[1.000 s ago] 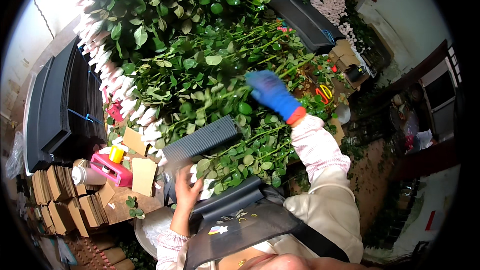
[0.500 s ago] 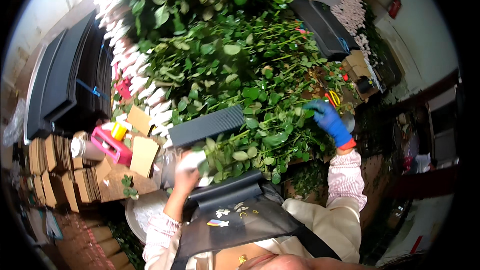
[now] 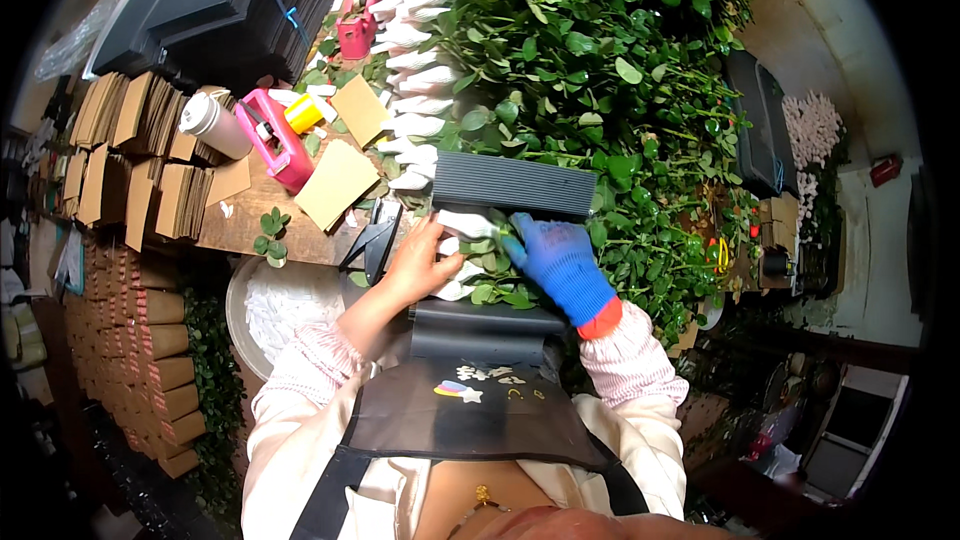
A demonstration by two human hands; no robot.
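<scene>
My bare left hand (image 3: 423, 260) is curled round the ends of white-sleeved flower heads (image 3: 462, 225), just left of my right hand (image 3: 545, 260). That hand, in a blue glove, closes on green leafy stems (image 3: 492, 258) beside the heads; its grip is partly hidden. Directly above both hands lies a grey ribbed block (image 3: 515, 180). Below them is a dark rolled sheet (image 3: 480, 330) at my apron. A black tool (image 3: 376, 245), perhaps a stapler, rests left of my left hand. A large pile of leafy stems (image 3: 600, 60) fills the table beyond, white sleeved heads along its left edge.
Cardboard stacks (image 3: 140, 115), a white cup (image 3: 215, 125), pink tools (image 3: 275, 140) and tan cards (image 3: 338, 185) occupy the left of the wooden table (image 3: 240, 230). Dark sheet stacks (image 3: 200, 10) stand behind. A white tub (image 3: 280, 310) sits low left; yellow scissors (image 3: 722, 255) lie right.
The view has turned rightward, so the table looks rotated. My right hand has come back leftward from far along the stems to just beside my left hand.
</scene>
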